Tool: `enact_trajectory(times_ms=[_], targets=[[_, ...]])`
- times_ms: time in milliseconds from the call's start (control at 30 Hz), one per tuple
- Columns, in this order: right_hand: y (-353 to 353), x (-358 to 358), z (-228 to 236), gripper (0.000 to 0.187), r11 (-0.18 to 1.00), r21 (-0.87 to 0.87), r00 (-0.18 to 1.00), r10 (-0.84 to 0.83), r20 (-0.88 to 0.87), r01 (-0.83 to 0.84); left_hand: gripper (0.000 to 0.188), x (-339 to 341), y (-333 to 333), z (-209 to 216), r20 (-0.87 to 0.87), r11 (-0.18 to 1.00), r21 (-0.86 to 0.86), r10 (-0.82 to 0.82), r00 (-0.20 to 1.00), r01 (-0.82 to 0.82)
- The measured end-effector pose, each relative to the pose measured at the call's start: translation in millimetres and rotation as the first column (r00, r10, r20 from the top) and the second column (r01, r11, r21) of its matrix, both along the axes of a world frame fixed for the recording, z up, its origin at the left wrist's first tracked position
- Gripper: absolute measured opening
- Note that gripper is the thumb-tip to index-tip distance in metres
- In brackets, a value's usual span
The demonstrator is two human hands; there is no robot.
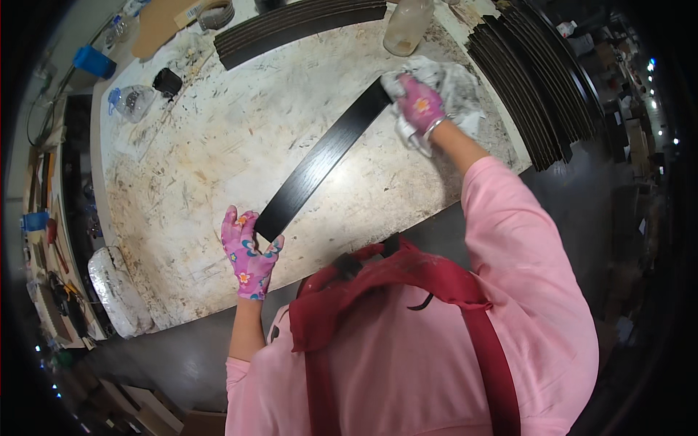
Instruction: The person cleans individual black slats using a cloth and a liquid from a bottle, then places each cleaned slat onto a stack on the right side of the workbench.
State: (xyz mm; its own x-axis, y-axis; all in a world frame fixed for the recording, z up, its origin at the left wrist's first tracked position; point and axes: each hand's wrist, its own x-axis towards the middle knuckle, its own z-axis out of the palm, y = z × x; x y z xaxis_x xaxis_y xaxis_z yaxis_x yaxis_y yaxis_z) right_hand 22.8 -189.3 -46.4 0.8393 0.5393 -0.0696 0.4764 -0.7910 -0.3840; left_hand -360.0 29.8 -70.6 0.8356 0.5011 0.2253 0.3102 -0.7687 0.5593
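Left fingers (246, 219) hold a black board (323, 161), right fingers (407, 86) a cloth (454, 83).

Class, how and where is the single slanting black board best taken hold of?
Grip the black board by its near end, probably from the left, thumb and fingers across its narrow width: that end lies at the left hand, while the white cloth crowds the far end.

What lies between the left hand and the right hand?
In the head view, a black strip runs diagonally between them: its near end at the left hand, its far end by the white cloth at the right hand.
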Motion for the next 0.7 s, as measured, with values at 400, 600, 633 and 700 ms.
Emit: enact_trajectory(times_ms=[400,600,633,700], targets=[[-130.6,12.5,-21.2,0.043,0.689,0.546,0.851,-0.209,-0.482,0.478,0.028,78.2,48.1,49.2,0.296,0.777,-0.544,-0.174,0.939,0.316],[-161.4,18.8,13.6,0.036,0.095,0.584,0.577,0.088,-0.812,0.806,0.085,311.3,-10.7,87.1,0.269,0.65,-0.619,-0.351,0.897,0.44],[-170.7,25.1,-3.4,0.036,0.162,0.646,0.654,0.003,-0.756,0.746,0.095,347.0,-24.5,88.5,0.273,0.653,-0.599,-0.378,0.885,0.464],[-148.0,20.3,19.8,0.036,0.129,0.492,0.499,-0.029,-0.866,0.861,0.099,402.8,-35.8,65.9,0.317,0.701,-0.543,-0.338,0.886,0.462]])
